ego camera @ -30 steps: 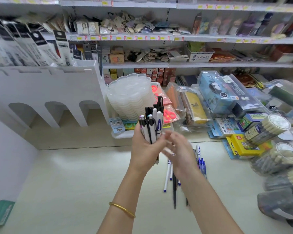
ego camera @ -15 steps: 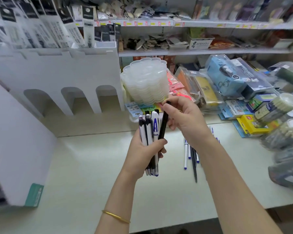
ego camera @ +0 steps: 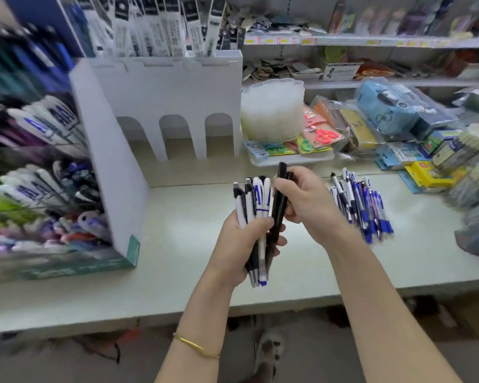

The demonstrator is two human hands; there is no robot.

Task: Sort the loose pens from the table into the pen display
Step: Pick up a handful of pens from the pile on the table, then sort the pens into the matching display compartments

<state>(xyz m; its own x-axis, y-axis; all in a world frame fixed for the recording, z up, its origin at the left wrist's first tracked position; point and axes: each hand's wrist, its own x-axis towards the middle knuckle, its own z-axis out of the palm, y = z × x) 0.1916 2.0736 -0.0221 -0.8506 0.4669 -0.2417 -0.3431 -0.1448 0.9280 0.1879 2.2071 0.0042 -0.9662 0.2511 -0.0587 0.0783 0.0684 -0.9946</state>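
Pen display (ego camera: 47, 172) at far left, blurred; table (ego camera: 177, 239) w/ loose pens (ego camera: 361, 208) heaped at right. L hand (ego camera: 242, 244) fist-grips a pen bundle (ego camera: 256, 194); R hand (ego camera: 307, 203) pinches a black pen (ego camera: 277, 217) against it. Risk: crowded fist may let pens slip as it's tucked in

Bare table (ego camera: 177, 236) between pen display (ego camera: 114, 172) and loose pens (ego camera: 362, 208), white stand (ego camera: 172, 89) behind

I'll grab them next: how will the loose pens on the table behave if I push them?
The loose pens look slim and round, so they would probably roll on the smooth table. Lying loosely heaped, they may scatter rather than slide together.
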